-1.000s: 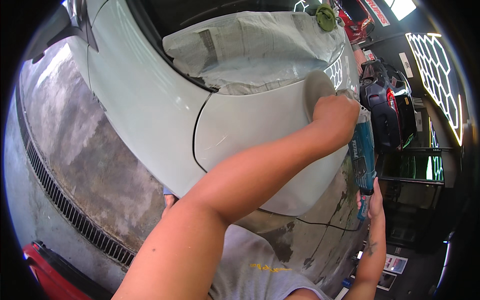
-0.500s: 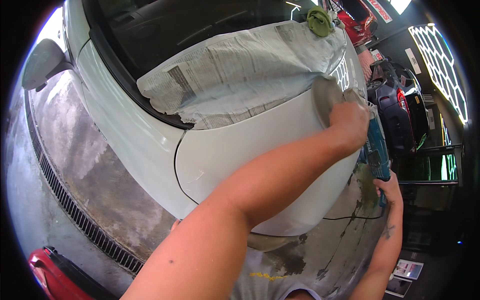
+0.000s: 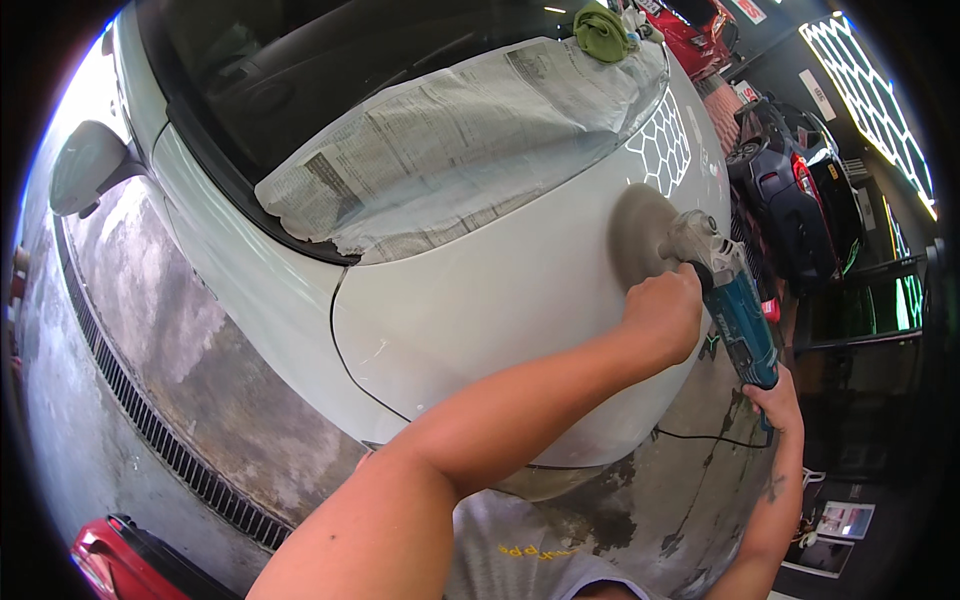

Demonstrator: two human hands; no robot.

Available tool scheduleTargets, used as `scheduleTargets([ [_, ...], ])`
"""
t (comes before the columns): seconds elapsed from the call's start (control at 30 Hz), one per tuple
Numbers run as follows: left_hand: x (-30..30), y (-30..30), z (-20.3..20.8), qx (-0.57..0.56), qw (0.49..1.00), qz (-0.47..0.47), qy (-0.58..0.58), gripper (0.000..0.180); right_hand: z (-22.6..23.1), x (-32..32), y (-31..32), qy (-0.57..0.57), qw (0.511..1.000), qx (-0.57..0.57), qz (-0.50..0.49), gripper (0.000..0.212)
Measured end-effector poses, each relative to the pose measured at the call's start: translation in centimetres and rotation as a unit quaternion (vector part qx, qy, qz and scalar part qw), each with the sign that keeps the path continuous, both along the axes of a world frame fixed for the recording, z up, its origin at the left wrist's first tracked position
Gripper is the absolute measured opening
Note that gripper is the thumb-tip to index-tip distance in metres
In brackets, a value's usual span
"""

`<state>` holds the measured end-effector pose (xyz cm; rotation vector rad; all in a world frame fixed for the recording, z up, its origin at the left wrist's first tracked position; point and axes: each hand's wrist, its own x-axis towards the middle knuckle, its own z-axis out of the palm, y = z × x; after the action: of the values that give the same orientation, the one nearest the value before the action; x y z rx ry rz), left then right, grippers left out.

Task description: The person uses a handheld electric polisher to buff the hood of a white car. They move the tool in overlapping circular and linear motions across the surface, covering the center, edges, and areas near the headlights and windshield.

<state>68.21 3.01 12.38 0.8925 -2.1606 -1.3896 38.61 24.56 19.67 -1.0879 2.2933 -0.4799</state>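
Note:
My left hand (image 3: 665, 312) is closed around the black side handle of a teal electric polisher (image 3: 742, 322), just behind its metal head. At the far end of the body, my right hand (image 3: 778, 402) grips the rear handle. The polisher's round pad (image 3: 634, 238) is smeared by motion and sits against the curved white car panel (image 3: 490, 320), at its right side. Sheets of newspaper (image 3: 450, 150) cover the strip between the panel and the dark windshield (image 3: 300, 60). A bunched green cloth (image 3: 601, 32) rests at the paper's far right end.
A black power cord (image 3: 705, 437) trails from the polisher over the stained concrete floor (image 3: 250, 390). The car's side mirror (image 3: 88, 168) sticks out at left, above a floor drain grate (image 3: 150, 420). A dark car (image 3: 795, 200) and a red car (image 3: 695, 35) stand beyond.
The polisher and my left hand have come nearer to me, and the pad now lies farther from the newspaper. My view has shifted slightly, showing more of my grey shirt.

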Motion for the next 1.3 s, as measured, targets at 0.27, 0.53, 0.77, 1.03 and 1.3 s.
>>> scheduleTargets([
  [0.27,-1.7,-4.9,1.3,-0.018,0.998,0.049,0.022,0.033,2.9,-2.1,-5.5,0.032,0.999,0.000,0.023,0.037],
  [0.53,-5.3,-12.9,2.8,0.003,0.997,0.072,0.027,0.027,8.6,-3.5,-14.8,0.035,0.996,0.031,0.082,0.040],
  [0.77,-3.7,-11.5,3.7,0.032,0.998,0.060,0.004,0.029,8.7,-2.9,-14.3,0.018,0.996,0.034,0.079,0.039],
  [1.03,1.3,-5.2,3.4,0.020,0.995,0.101,0.016,0.027,8.4,0.3,-10.5,-0.003,0.995,0.039,0.096,0.046],
  [1.3,7.8,-1.8,3.0,-0.013,0.997,0.053,0.047,0.030,5.9,4.5,-6.6,0.005,0.995,0.039,0.092,0.040],
])
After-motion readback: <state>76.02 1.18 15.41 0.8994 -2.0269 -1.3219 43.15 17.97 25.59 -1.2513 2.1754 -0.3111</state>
